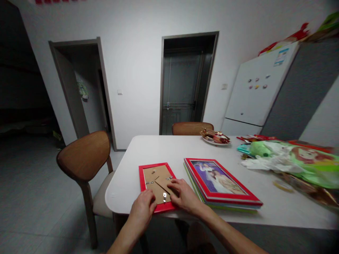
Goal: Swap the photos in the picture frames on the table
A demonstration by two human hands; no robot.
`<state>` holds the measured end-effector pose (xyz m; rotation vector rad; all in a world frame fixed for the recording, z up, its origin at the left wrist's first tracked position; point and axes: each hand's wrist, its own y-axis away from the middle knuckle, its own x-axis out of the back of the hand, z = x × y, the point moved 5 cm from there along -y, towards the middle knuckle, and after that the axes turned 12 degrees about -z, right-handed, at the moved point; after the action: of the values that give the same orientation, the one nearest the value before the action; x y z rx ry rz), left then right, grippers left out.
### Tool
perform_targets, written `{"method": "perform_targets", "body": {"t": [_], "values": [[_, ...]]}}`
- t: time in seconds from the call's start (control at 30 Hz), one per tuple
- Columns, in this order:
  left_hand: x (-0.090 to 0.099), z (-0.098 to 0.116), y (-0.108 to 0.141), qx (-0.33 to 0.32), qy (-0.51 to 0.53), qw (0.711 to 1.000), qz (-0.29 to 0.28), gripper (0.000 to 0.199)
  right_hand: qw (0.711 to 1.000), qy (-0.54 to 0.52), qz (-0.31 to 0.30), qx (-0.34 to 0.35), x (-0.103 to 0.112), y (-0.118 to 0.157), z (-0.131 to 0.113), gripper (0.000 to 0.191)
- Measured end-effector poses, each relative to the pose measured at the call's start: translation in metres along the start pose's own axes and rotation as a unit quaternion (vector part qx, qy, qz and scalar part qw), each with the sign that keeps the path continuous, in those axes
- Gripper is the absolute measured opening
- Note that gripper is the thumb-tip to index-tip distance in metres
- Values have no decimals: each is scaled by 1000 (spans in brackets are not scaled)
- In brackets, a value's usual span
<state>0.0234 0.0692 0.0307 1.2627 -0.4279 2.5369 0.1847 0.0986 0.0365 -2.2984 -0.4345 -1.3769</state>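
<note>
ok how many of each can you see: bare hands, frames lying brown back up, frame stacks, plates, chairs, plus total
Bare hands: 2 (left hand, right hand)
Back-up frame: 1
Frame stack: 1
Plate: 1
Chairs: 2 (near chair, far chair)
Total: 7

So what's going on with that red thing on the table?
A person has both hands on a red frame lying back side up on the white table. The left hand is at its near left corner, and the right hand is on its right side. The brown backing has small metal fittings on it. Just to the right is a stack of frames, its top one picture side up.
</note>
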Motion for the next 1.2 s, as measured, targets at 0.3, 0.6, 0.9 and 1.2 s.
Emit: {"method": "perform_targets", "body": {"t": [0.3, 0.6, 0.9, 1.2], "values": [[-3, 1, 6, -29, -56, 998, -23, 19, 1000, 17, -22, -6, -3, -12, -10, 28], [-4, -7, 9, -40, -32, 998, -32, 23, 997, 76, -22, -23, -18, -2, -12, 24], [3, -1, 14, -31, 28, 996, -77, 20, 997, 60, 12, -40, -2, -2, 4, 30], [-3, -8, 16, -36, 4, 997, -62, 48, 993, 105, -27, -53, -10, -15, 15, 27]]}}
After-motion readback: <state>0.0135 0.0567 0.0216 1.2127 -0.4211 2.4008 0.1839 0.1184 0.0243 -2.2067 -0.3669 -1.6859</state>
